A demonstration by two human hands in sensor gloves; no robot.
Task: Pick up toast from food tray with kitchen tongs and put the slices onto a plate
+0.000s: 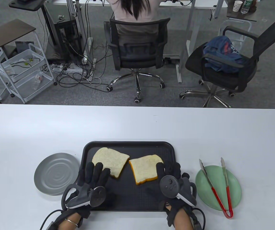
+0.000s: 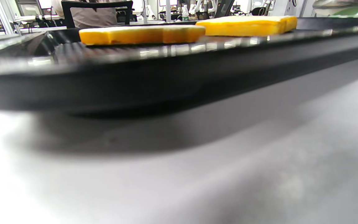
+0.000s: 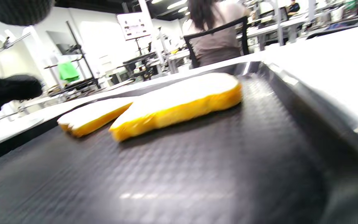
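Tongs: we see the tongs [image 1: 218, 185] lying across the green plate [image 1: 233, 191] near the table's [image 1: 137, 124] front right corner, untouched by either hand.
Long axis of tongs: red hinge end toward the front edge of the table, the two metal arms spread and pointing toward the far edge.
Nearer hand: our right hand [image 1: 176, 182]; the tongs lie just to its right, past the right rim of the tray [image 1: 128, 143]. The left hand [image 1: 92, 184] is well apart from them, across the tray.
Toast: two slices flat on the tray's far half, the left slice [image 1: 111, 161] and the right slice [image 1: 143, 169], corners close together near the middle; whether they touch we cannot tell.
Right hand pose: palm down over the tray's front right part, fingers fairly straight and pointing away, one fingertip over the near corner of the right slice. It holds nothing.
Left hand pose: palm down over the tray's front left part, fingers spread and relaxed, tips at the near edge of the left slice. It holds nothing.
Grey plate: the grey plate [image 1: 57, 173] sits just beside the tray's left rim.
Step, as we judge it: nothing lifted yet; we expect the right hand must go sideways to the red handle first.
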